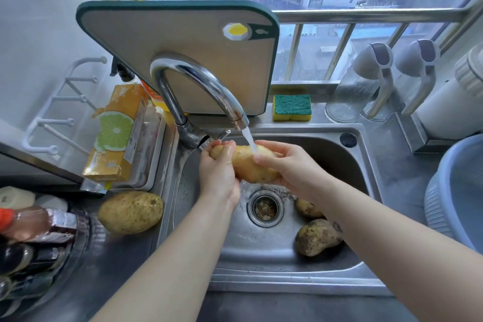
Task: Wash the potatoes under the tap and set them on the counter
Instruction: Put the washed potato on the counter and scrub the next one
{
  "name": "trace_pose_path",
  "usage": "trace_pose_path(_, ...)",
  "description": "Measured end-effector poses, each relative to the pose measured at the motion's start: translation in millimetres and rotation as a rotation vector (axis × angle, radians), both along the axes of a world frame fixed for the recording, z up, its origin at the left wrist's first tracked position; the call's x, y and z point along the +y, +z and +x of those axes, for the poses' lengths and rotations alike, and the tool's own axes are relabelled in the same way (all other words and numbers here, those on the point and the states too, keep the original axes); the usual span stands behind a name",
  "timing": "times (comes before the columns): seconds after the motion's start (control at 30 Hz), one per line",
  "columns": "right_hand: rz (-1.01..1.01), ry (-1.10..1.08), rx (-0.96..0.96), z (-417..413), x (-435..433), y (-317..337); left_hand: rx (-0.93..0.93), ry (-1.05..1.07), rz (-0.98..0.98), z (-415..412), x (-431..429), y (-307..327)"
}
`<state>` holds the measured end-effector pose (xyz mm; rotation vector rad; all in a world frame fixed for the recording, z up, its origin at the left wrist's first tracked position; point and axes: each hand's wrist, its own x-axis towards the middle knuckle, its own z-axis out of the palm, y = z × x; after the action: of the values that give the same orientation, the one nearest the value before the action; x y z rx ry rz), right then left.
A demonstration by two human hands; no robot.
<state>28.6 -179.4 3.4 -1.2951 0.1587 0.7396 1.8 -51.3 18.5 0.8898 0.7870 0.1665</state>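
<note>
Water runs from the chrome tap (198, 86) onto a long potato (248, 165) that I hold over the steel sink (264, 264). My left hand (218, 172) grips its left end and my right hand (285, 165) wraps its right end. A large pale potato (130, 212) lies on the counter left of the sink. Two dirty potatoes lie in the basin: one (316, 236) at the right front, another (307, 208) partly hidden behind my right forearm.
A cutting board (183, 42) leans behind the tap. A sponge (292, 107) sits on the sink's back ledge. An orange box (117, 133) and bottles (34, 225) crowd the left counter. Glass jugs (360, 91) and a blue basin (454, 191) stand at right.
</note>
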Motion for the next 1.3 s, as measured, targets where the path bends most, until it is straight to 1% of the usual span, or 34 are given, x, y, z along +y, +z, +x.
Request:
trace_pose_path(0.03, -0.008, 0.003, -0.005, 0, 0, 0, -0.004, -0.005, 0.002, 0, -1, 0)
trace_pose_path(0.17, 0.136, 0.050, 0.087, 2, -7, 4, 0.013, 0.009, -0.046, 1, 4, -3)
trace_pose_path(0.2, 0.109, 0.057, 0.061, 2, -6, 5, 0.018, 0.014, -0.045, 1, 3, -5)
trace_pose_path(0.3, -0.120, 0.028, -0.110, -3, 0, -2, 0.004, 0.010, -0.022, -3, -1, -7)
trace_pose_path(0.33, -0.143, 0.022, -0.125, -5, 1, -6, 0.001, 0.016, -0.018, -4, -1, -7)
trace_pose_path(0.47, -0.017, 0.082, -0.046, -10, -1, -11, 0.030, 0.050, -0.021, -6, 2, -10)
trace_pose_path(0.5, -0.013, 0.093, -0.043, -11, -1, -9, 0.039, 0.062, -0.027, -6, 3, -10)
trace_pose_path(0.57, -0.054, 0.095, -0.088, -12, 1, -9, 0.050, 0.066, -0.032, -8, 3, -10)
trace_pose_path(0.67, -0.173, 0.042, -0.188, -11, 5, -10, 0.033, 0.033, 0.004, -9, 0, -7)
trace_pose_path(0.73, -0.134, 0.069, -0.137, -8, 5, -8, 0.037, 0.031, 0.003, -8, 3, -7)
trace_pose_path(0.8, -0.019, 0.111, -0.045, -5, 2, -2, 0.053, 0.038, -0.020, -6, 7, -7)
trace_pose_path(0.83, 0.009, 0.124, -0.029, -4, 1, 1, 0.054, 0.046, -0.028, -5, 7, -6)
trace_pose_path(0.87, 0.003, 0.127, -0.044, -4, 0, 2, 0.054, 0.050, -0.024, -5, 6, -6)
trace_pose_path(0.97, -0.134, 0.081, -0.140, -5, 1, -4, 0.040, 0.037, 0.019, -6, -2, -3)
trace_pose_path(1.0, -0.147, 0.074, -0.144, -6, 2, -6, 0.039, 0.036, 0.026, -7, -2, -2)
trace_pose_path(1.13, -0.052, 0.181, -0.095, -7, 1, -3, 0.068, 0.070, -0.009, -8, 3, -3)
trace_pose_path(1.2, -0.124, 0.212, -0.159, -6, 0, -4, 0.071, 0.084, -0.002, -9, 2, -3)
trace_pose_path(1.3, -0.309, 0.127, -0.358, -7, 5, -4, 0.035, 0.077, 0.042, -12, -7, 0)
